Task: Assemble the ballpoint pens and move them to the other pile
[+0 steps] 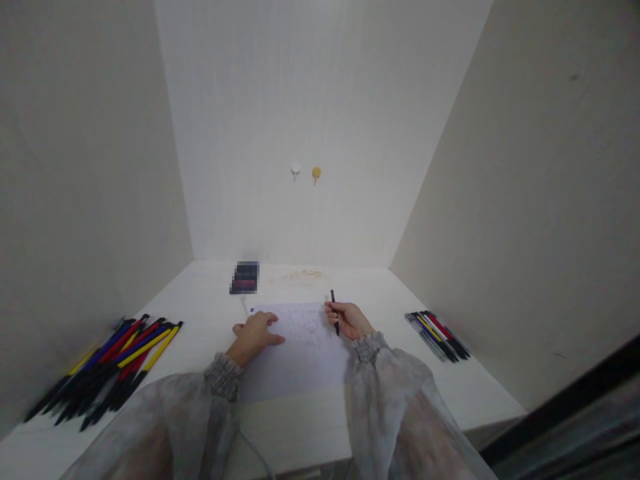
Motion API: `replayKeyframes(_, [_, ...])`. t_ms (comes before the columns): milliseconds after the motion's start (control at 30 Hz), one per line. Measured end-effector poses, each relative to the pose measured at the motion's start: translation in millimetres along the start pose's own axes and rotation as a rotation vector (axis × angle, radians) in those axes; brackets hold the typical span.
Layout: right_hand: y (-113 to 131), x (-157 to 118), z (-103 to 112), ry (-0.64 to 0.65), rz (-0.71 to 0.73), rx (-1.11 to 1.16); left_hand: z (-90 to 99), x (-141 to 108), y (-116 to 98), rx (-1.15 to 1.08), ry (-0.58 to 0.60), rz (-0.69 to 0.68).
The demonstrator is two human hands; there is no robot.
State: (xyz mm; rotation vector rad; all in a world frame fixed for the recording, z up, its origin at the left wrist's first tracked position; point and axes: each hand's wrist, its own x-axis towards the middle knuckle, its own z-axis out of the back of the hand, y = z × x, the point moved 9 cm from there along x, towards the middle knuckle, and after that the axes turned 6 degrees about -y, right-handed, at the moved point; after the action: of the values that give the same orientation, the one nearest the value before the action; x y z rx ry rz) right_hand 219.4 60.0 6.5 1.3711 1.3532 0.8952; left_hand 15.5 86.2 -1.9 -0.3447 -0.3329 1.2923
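A sheet of paper [295, 370] with faint marks in its upper part lies on the white table in front of me. My left hand [256, 337] is over the sheet's left edge, fingers apart and holding nothing. On the right edge of the paper, my right hand [350, 320] grips a dark pen [333, 297] between its fingers. The pen is held nearly upright, its lower end near the sheet; I cannot tell whether it touches.
A large pile of coloured pens [115, 367] lies at the left, a smaller row of pens [437, 335] at the right. Near the back wall sits a pixelated dark phone-like object [245, 277] with a white cable. Two hooks [317, 173] are on the back wall.
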Motion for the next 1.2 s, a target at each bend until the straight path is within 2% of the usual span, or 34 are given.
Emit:
replayKeyframes(133, [2.3, -0.2, 25.4, -0.152, 0.044, -0.149, 0.1, 0.3, 0.1, -0.004, -0.004, -0.007])
replayKeyframes(267, [18.4, -14.1, 76.3, -0.406, 0.136, -0.379, 0.1, 0.4, 0.3, -0.007, -0.016, -0.020])
replayKeyframes(433, [49.8, -58.2, 152.0, -0.763, 0.194, -0.827, 0.1, 1.4, 0.0, -0.030, -0.026, -0.040])
replayKeyframes(567, [64.3, -92.7, 187.3, -0.956, 0.151, -1.178, 0.5, 1.6, -0.5, -0.038, -0.038, -0.057])
replayKeyframes(667, [64.1, -104.9, 198.6, -1.020, 0.092, -1.387, 2.1, -0.1, -1.5, -0.036, -0.044, -0.056])
replayKeyframes(833, [58.6, -109.9, 204.7, -1.052, 0.016, -1.627, 2.9, -0.1, -0.8, -0.046, -0.040, -0.038])
replayKeyframes(1033, [58.7, -113.2, 203.8, -1.093, 0.001, -1.784, -3.8, 5.9, 0.6, -0.068, -0.022, -0.067])
replayKeyframes(1200, [60.7, -113.7, 200.5, -1.136, 0.042, -1.863, -1.6, 4.8, 0.9, -0.078, -0.035, -0.057])
